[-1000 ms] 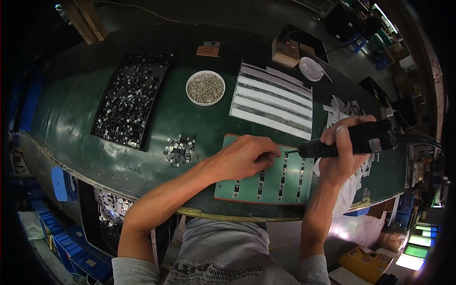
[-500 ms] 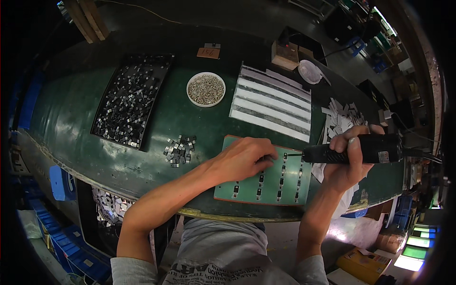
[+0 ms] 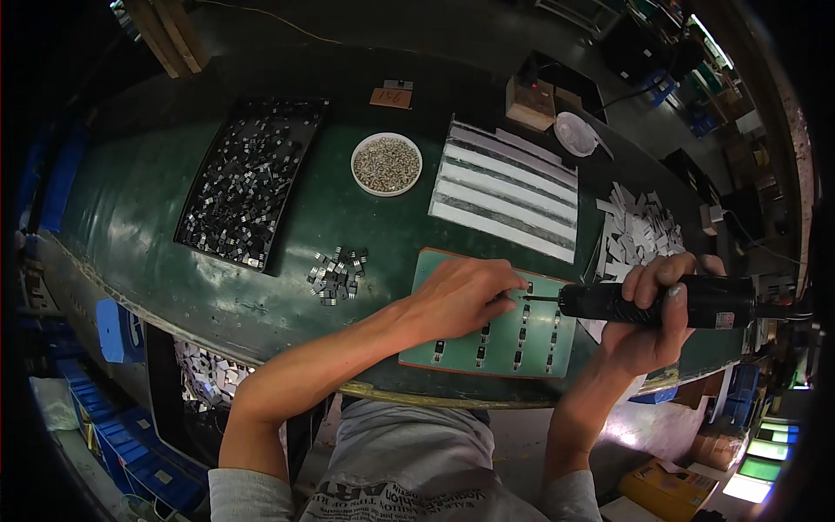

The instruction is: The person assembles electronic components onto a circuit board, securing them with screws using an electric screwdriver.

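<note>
My right hand is wrapped round a black electric screwdriver, held level with its thin bit pointing left. The bit's tip is by the fingertips of my left hand. That hand reaches over a green board with its thumb and fingers drawn together. Anything between them is too small or hidden to make out. Rows of small black three-legged components stand on the board, some covered by my left hand. Left of the board lies a loose pile of similar black components.
A black tray full of components lies at the left. Beside it is a white bowl of small screws. White strips lie behind the board, with white scraps to their right. A wooden box and a white dish stand farther back.
My left fingers have moved right across the board, toward the screwdriver bit. The screwdriver has shifted slightly down, its tip now beside them. The whole view has shifted slightly.
</note>
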Demonstrator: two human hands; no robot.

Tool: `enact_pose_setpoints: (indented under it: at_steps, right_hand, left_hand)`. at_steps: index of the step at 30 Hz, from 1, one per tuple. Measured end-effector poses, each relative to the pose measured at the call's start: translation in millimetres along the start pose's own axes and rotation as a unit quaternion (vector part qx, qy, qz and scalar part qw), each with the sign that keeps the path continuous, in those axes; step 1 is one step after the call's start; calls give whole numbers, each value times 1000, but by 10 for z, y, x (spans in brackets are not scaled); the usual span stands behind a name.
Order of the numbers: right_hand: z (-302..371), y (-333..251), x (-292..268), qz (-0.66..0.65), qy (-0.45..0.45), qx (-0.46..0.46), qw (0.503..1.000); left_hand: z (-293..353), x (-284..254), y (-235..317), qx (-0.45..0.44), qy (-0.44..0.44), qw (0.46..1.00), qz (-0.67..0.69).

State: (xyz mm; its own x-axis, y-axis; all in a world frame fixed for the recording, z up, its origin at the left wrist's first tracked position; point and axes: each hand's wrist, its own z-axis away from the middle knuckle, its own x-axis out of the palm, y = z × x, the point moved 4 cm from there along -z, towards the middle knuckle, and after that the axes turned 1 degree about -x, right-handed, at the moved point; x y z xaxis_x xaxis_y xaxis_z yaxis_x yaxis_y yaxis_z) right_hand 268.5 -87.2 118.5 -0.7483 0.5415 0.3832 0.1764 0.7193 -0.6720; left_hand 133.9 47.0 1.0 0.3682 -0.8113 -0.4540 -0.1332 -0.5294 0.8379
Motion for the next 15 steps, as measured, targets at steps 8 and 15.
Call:
enact_pose_setpoints:
  at_steps: [8, 15]
  right_hand:
    - [42, -43, 68, 0, -20, -12, 1000]
    - [69, -69, 60, -14, -8, -17, 1000]
  left_hand:
    - [5, -36, 16, -19, -30, 999, 21]
    - [15, -41, 24, 12, -16, 999, 37]
